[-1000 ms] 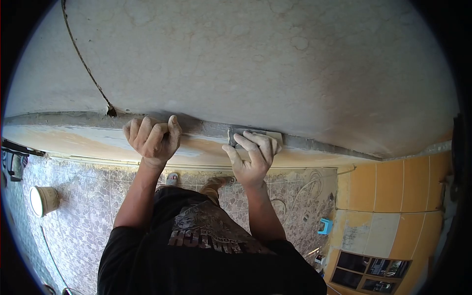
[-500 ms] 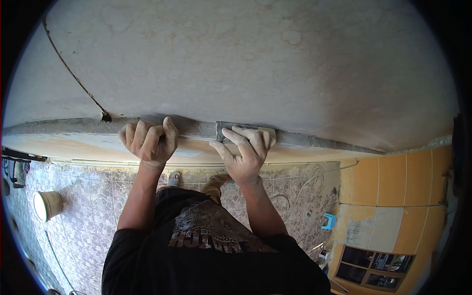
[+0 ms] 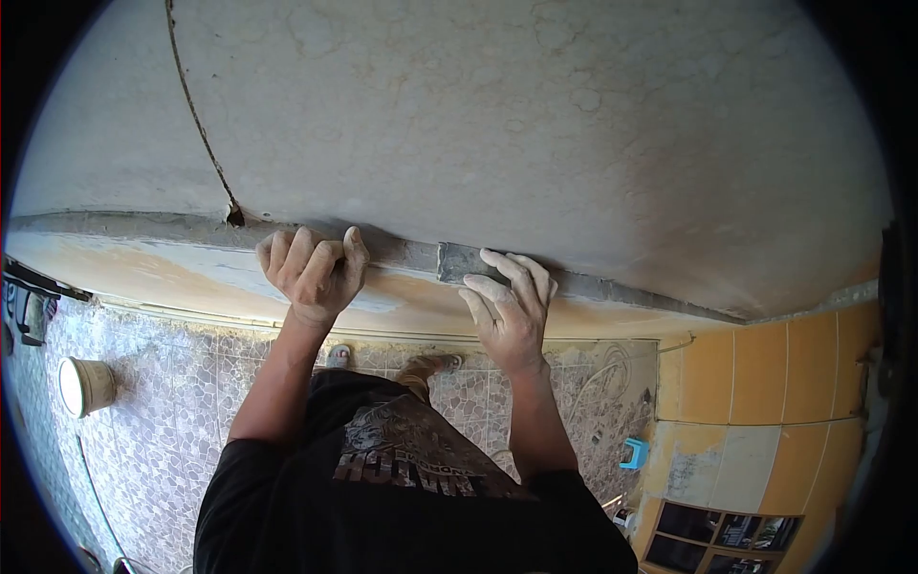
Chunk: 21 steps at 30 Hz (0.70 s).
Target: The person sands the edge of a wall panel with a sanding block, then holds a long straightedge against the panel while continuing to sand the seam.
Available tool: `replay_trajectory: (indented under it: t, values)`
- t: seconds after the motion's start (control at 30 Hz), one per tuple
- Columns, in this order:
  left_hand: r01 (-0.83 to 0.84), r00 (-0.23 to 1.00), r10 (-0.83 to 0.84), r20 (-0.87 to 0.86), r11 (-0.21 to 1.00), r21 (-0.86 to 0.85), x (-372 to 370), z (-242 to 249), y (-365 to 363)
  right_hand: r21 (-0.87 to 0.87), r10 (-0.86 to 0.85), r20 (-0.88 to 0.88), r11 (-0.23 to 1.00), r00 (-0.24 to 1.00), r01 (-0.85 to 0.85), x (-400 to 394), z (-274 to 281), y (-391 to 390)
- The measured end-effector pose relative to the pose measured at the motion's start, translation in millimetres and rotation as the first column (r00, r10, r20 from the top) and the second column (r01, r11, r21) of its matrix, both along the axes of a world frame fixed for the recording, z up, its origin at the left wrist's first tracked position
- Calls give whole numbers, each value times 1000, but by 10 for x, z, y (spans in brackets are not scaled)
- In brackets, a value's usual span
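Observation:
My left hand (image 3: pixel 316 273), dusty and closed in a fist, is against a rough grey strip (image 3: pixel 124 226) along the edge of a large pale marbled slab (image 3: pixel 411 115). Its fingers curl inward, and whatever they may hold is hidden. Farther right, my right hand (image 3: pixel 512 311) has its fingers bent over a small dark-grey rectangular flat piece (image 3: pixel 457 262). That piece lies against the grey strip, its right part covered by the fingers. Left of my left hand, a dark crack (image 3: pixel 199 120) crosses the slab down to a small chipped hole (image 3: pixel 234 216) at the strip.
Below are a patterned tile floor (image 3: pixel 191 373) and a whitish bucket (image 3: pixel 88 386) at left. Toward the right stand a blue plastic stool (image 3: pixel 633 453) and an orange panelled wall (image 3: pixel 765 373) with a window (image 3: pixel 722 538). A coiled hose or cable (image 3: pixel 607 373) lies on the floor.
My view has shifted, and both hands appear farther right. My right hand's fingers have moved rightward over the flat piece, so more of its dark left part shows. My left hand keeps its closed shape.

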<state>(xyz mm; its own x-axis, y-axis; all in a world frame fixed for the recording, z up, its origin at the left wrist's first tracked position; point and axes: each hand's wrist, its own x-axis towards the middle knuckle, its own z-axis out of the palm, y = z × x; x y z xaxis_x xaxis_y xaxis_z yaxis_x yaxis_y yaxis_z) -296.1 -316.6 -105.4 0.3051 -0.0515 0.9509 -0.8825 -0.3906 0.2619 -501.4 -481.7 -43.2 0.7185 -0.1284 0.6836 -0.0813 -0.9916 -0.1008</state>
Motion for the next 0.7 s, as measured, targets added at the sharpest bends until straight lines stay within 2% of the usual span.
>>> replay_trajectory:
  t: [0.13, 0.2, 0.23, 0.27, 0.3, 0.33, 0.37, 0.4, 0.47, 0.5, 0.53, 0.6, 0.63, 0.67, 0.7]
  values:
    - [47, 997, -46, -62, 999, 12, -72, 96, 21, -49, 37, -1, 998, 999, -37, -72, 25, -26]
    - [69, 993, -68, -93, 998, 7, -155, 163, 16, 180, 85, 166, 977, 983, -114, -121, 62, 37]
    - [200, 972, -200, -126, 980, -12, -241, 159, 26, 363, 75, 207, 920, 975, -148, -175, 24, 114]
    - [329, 931, -330, -156, 944, -35, -336, 164, 29, 357, 80, 210, 922, 974, -153, -183, 18, 193]
    - [327, 932, -329, -152, 944, -39, -434, 196, 32, 575, 55, 266, 792, 962, -204, -169, 37, 290]
    - [498, 823, -503, -264, 863, -90, -540, 243, 39, 752, 14, 310, 608, 950, -254, -148, 60, 357]
    - [642, 669, -650, -361, 750, -160, -623, 290, 37, 791, 34, 305, 548, 952, -273, -129, 74, 389]
    - [641, 669, -649, -363, 751, -161, -693, 339, 20, 792, 35, 303, 547, 952, -272, -115, 69, 408]
    - [720, 245, -798, -550, 530, -448, -797, 406, 6, 868, 32, 249, 436, 968, -237, -99, 55, 445]
    - [740, 184, -791, -584, 503, -447, -780, 361, 2, 869, 34, 248, 435, 968, -238, -105, 48, 456]
    - [738, 186, -790, -584, 505, -448, -783, 321, -21, 889, 28, 239, 397, 971, -230, -114, 41, 466]
    - [676, -17, -821, -570, 411, -612, -793, 273, -67, 906, 22, 231, 358, 973, -223, -122, 26, 488]
    - [676, -18, -821, -571, 411, -612, -808, 281, -75, 929, 8, 233, 295, 972, -225, -125, 14, 508]
    - [648, -87, -836, -542, 366, -668, -830, 292, -81, 947, -8, 235, 229, 972, -227, -134, 4, 521]
    - [615, -155, -846, -509, 321, -720, -846, 300, -80, 947, -10, 235, 228, 972, -226, -148, -12, 521]
